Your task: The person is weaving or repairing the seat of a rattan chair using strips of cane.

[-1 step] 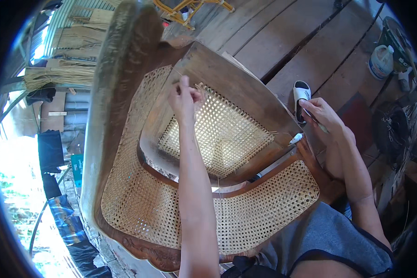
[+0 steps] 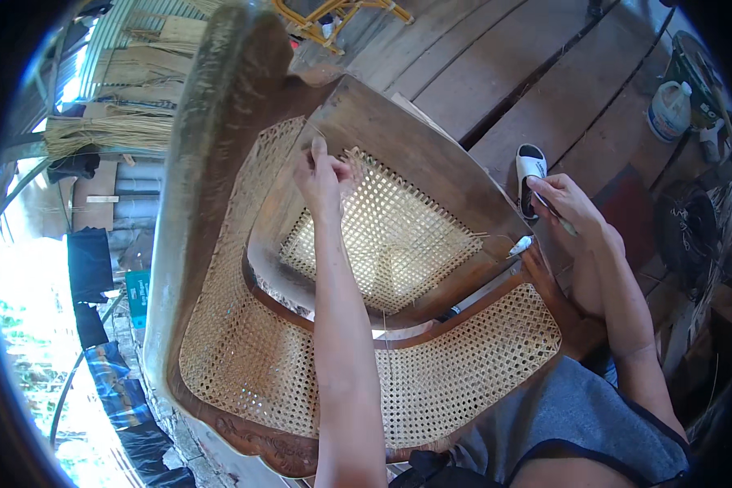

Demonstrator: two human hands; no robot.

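Observation:
A wooden chair frame (image 2: 415, 122) with woven cane panels lies in front of me. Its seat panel of open cane mesh (image 2: 398, 236) has loose strand ends at the corners. Over that panel's upper left corner is my left hand (image 2: 324, 175), its thumb and fingers pinched on what looks like a thin cane strand (image 2: 317, 130). My right hand (image 2: 568, 203) is closed round a slim tool (image 2: 567, 225), off the chair's right side; its kind is mostly hidden by the fingers. A curved cane back panel (image 2: 464, 366) runs beneath my left forearm.
A small white object (image 2: 520, 246) sits at the frame's right corner. Beyond it lie a white slipper (image 2: 530, 167) on the plank floor (image 2: 537, 65) and a translucent jug (image 2: 669, 110). Bundled cane strands (image 2: 106, 137) hang at left; a rattan frame (image 2: 342, 20) stands at the top.

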